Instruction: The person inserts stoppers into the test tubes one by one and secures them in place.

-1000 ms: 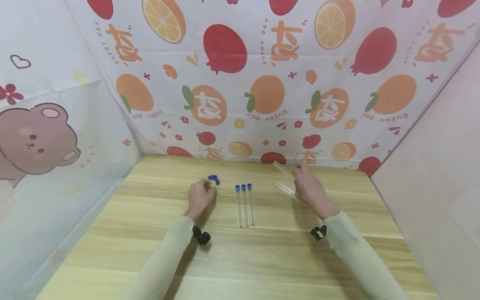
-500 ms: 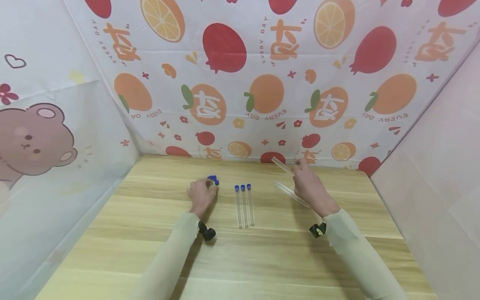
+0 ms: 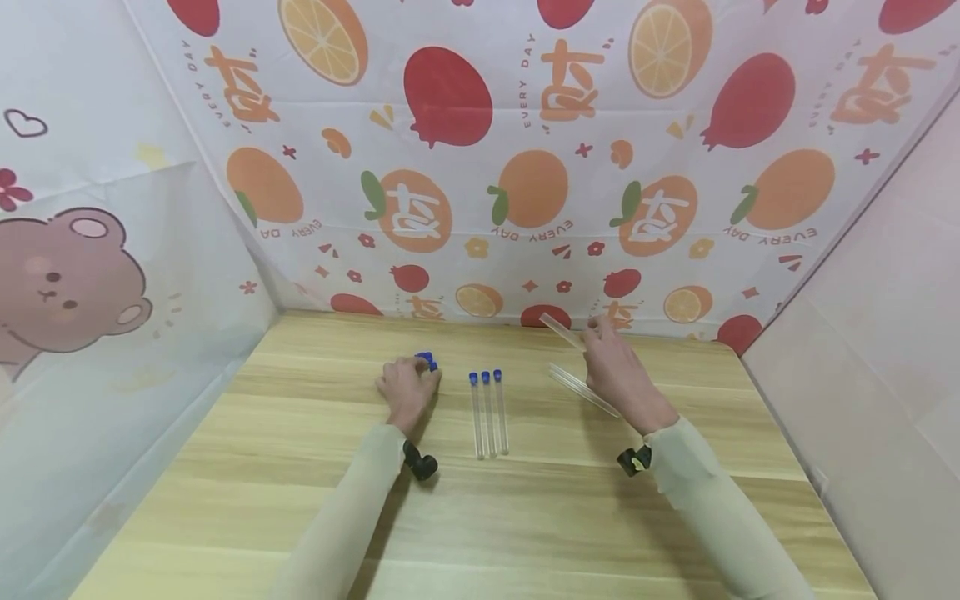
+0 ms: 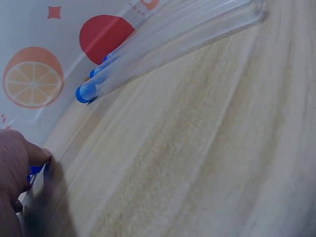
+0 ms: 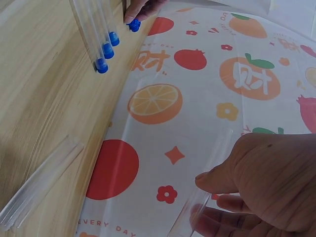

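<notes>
Caps (image 5: 135, 24) lie at the left hand (image 3: 408, 390), grip unclear; the right hand (image 3: 619, 371) pinches a clear tube (image 3: 561, 330).

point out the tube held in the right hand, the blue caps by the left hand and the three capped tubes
Held tube (image 3: 561, 331): head view, on its exposed clear length.
Blue caps (image 5: 135, 25): right wrist view, middle of the cluster.
Capped tubes (image 3: 489, 417): head view, halfway down the middle one.
</notes>
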A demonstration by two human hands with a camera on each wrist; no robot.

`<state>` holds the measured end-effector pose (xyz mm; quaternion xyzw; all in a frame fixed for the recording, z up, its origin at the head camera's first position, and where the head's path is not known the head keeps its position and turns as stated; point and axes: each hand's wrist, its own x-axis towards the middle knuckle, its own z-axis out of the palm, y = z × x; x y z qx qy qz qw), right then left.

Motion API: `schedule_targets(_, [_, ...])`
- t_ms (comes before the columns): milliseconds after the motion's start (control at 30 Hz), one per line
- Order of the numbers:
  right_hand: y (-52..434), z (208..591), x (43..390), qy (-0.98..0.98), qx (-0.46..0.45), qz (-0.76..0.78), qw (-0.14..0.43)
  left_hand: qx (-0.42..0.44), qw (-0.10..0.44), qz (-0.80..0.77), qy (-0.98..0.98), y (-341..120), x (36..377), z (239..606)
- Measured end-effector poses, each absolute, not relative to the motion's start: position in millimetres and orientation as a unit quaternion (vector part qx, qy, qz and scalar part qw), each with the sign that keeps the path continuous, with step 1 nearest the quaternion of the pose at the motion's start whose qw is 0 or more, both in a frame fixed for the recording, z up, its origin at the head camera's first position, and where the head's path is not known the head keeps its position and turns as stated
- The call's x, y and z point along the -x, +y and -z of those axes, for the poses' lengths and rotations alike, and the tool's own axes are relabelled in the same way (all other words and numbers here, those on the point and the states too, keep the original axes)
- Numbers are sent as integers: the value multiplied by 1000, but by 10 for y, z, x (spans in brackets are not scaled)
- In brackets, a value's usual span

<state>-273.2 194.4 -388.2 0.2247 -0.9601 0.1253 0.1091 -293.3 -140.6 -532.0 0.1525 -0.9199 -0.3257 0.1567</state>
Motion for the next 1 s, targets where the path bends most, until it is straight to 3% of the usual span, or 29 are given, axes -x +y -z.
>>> schedule_targets(1000, [1914,3885,2713,-958,-232,-125,114,-57,216,382,-897,-1529,2825,5278])
